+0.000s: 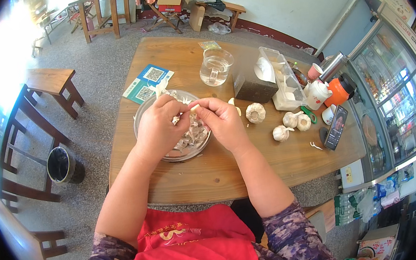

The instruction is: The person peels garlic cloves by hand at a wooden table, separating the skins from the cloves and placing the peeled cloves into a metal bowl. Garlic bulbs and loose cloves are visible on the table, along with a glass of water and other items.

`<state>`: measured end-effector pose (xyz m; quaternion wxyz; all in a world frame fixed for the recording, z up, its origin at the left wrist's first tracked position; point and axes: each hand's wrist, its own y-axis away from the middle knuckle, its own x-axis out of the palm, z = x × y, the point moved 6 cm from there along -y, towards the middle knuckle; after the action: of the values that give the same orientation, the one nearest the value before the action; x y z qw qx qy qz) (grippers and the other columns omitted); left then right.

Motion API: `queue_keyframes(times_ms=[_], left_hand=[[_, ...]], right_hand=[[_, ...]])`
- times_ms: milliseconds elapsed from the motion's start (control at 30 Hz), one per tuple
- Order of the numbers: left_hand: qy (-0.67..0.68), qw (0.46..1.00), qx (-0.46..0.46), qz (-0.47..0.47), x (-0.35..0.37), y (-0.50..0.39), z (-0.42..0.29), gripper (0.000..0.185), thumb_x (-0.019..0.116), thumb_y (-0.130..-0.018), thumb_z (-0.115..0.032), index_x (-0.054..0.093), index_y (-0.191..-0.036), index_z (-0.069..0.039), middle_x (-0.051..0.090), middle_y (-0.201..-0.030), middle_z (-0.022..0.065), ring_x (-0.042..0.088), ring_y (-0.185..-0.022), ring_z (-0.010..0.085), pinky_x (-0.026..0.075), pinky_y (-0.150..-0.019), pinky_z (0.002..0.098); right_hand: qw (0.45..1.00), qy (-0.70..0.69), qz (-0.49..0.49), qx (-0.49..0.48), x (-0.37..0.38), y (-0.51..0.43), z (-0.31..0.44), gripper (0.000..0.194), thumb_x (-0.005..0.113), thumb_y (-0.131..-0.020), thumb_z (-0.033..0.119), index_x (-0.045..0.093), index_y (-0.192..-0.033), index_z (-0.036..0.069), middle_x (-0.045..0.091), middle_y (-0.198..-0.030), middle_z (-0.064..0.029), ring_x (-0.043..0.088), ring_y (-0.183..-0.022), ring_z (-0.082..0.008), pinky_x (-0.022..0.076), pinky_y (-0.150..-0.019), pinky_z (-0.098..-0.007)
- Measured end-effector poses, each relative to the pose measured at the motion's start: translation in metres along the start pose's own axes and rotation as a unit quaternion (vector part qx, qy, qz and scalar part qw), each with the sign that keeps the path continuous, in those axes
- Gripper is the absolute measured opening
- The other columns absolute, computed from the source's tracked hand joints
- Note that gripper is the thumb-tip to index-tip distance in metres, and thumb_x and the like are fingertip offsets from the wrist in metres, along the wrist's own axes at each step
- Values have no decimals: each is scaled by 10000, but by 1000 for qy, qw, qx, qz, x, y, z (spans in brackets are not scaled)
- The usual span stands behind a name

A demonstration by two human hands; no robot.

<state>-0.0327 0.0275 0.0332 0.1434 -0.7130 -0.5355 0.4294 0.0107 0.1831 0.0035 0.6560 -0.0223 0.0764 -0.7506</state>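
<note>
A pale garlic clove (194, 108) is pinched between the thumb and forefinger of my right hand (220, 120). My left hand (161, 122) meets it at the fingertips, its thumb and forefinger pressed together; whether they grip peel or the clove's end cannot be told. Both hands are above a round metal bowl (191, 155) holding papery garlic skins (193, 136). Just past my right hand lie loose cloves (236, 107), partly hidden by it. A whole garlic bulb (255, 113) sits farther right, and several more bulbs (290, 119) rest beyond it.
On the wooden table (197, 180) stand a glass pitcher of water (216, 67), a dark tissue box (254, 86), a clear plastic bin (287, 96), a white teapot (317, 95), an orange jug (337, 91), a propped phone (335, 128) and green-handled scissors (309, 115). Printed code cards (147, 84) lie behind the bowl.
</note>
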Motion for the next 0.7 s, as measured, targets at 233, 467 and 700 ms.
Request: queue_keyframes(times_ms=[233, 467, 700], left_hand=[[76, 991, -104, -22, -3, -2, 9, 62, 729, -818, -22, 689, -866, -26, 639, -857, 94, 650, -714, 218, 528, -631, 320], [53, 986, -156, 30, -5, 1, 28, 78, 719, -833, -47, 672, -878, -6, 637, -836, 100, 616, -695, 230, 498, -641, 343], [110, 973, -182, 95, 11, 4, 15, 93, 705, -856, -75, 651, -886, -5, 643, -787, 97, 609, -699, 217, 491, -653, 352]], right_hand=[[988, -136, 34, 62, -2, -3, -11, 254, 570, -1043, 227, 717, -1063, 21, 628, -813, 15, 535, -672, -55, 433, -584, -211], [996, -77, -4, 33, -14, -4, 5, 255, 552, -1051, 240, 689, -1070, 25, 716, -933, -57, 635, -753, -73, 487, -630, -222], [923, 329, -181, -88, -70, -6, 15, 181, 617, -982, 183, 690, -1006, 19, 722, -906, -125, 688, -778, -253, 535, -689, -400]])
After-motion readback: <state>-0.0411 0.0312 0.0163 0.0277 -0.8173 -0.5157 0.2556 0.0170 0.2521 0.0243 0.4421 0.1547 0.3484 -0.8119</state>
